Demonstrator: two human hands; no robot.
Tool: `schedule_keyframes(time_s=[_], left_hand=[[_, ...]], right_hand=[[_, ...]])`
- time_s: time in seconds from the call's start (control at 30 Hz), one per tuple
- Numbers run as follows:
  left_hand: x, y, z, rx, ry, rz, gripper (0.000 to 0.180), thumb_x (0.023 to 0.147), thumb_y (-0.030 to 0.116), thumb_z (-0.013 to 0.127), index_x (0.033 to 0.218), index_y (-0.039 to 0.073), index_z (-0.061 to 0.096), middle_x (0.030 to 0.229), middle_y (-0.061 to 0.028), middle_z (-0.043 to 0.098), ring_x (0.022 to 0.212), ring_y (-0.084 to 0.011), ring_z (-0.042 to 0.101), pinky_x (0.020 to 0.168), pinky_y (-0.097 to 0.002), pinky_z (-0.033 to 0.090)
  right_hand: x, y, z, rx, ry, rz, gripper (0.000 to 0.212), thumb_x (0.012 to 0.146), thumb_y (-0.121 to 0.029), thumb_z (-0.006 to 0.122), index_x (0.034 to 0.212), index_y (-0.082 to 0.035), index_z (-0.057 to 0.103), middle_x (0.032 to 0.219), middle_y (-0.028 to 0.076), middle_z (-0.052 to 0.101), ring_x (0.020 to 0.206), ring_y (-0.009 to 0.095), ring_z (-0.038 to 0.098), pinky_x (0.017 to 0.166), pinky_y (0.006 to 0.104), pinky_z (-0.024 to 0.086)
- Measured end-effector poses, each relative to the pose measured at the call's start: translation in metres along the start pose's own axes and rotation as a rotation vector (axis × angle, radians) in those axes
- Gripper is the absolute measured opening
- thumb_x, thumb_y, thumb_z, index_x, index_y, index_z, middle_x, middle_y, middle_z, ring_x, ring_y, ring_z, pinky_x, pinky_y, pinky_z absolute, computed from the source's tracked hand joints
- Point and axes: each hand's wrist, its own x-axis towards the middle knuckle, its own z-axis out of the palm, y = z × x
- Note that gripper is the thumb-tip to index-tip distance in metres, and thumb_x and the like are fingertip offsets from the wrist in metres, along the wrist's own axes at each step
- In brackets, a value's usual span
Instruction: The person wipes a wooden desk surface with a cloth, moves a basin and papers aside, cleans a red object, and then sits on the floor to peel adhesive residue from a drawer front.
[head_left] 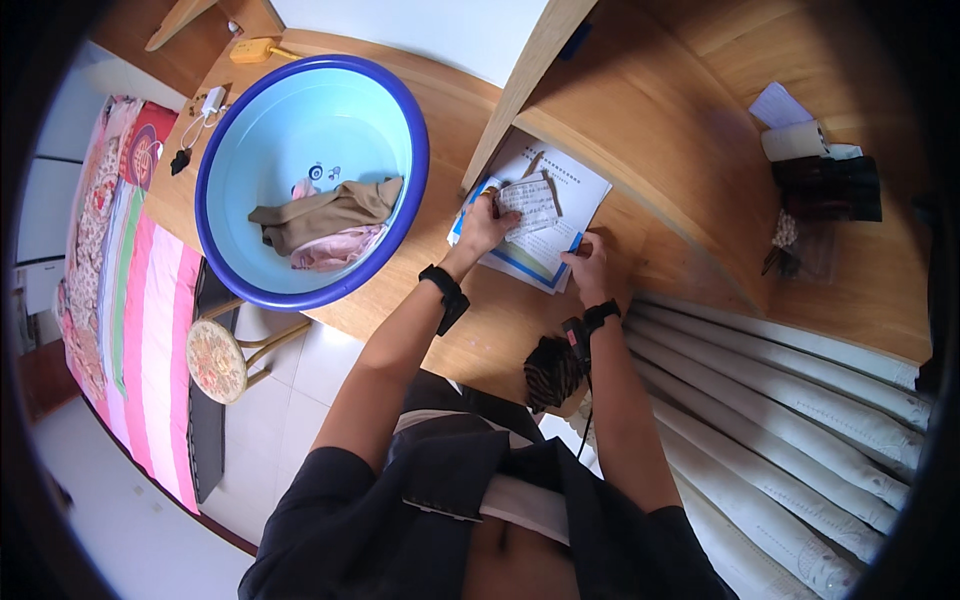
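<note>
My left hand (485,222) is closed on a small crumpled slip of printed paper (530,203), its thumb lying over the slip's left edge. A thin brownish strip shows behind the slip. Beneath lies a short stack of printed sheets (575,185) with blue and green bands along the lower edge. At the stack's lower right corner my right hand (588,268) has its fingers pinched on the sheets' edge. A bit of blue and yellow packaging (456,228) shows beside my left hand. Both wrists wear black bands.
A blue basin (420,170) with clothes in it stands on the wooden desk (400,290) to the left. Shelving (640,130) rises at the right, holding a paper roll (795,142) and a black pouch. A dark striped bundle (552,372) sits near the front edge. Below left is a round stool (216,362).
</note>
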Motion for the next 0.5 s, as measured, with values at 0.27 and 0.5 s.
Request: schedule_keyframes(time_s=[0.27, 0.5], left_hand=[[-0.015, 0.016, 0.007, 0.135, 0.175, -0.029, 0.045, 0.073, 0.018, 0.082, 0.107, -0.004, 0.062, 0.082, -0.0172, 0.069, 0.072, -0.0291, 0.068, 0.067, -0.0381, 0.053], [-0.019, 0.030, -0.004, 0.341, 0.121, -0.043, 0.051, 0.073, 0.032, 0.080, 0.108, -0.002, 0.062, 0.092, -0.0221, 0.070, 0.087, -0.0390, 0.067, 0.075, -0.0442, 0.053]], right_hand=[[-0.009, -0.017, -0.008, 0.330, -0.030, 0.185, 0.029, 0.076, -0.009, 0.077, 0.101, 0.000, 0.066, 0.095, 0.007, 0.068, 0.082, 0.018, 0.064, 0.074, 0.0292, 0.051], [-0.004, -0.040, -0.002, 0.433, -0.083, 0.377, 0.027, 0.075, -0.013, 0.081, 0.094, 0.000, 0.066, 0.091, 0.007, 0.069, 0.082, 0.017, 0.064, 0.075, 0.0305, 0.050]])
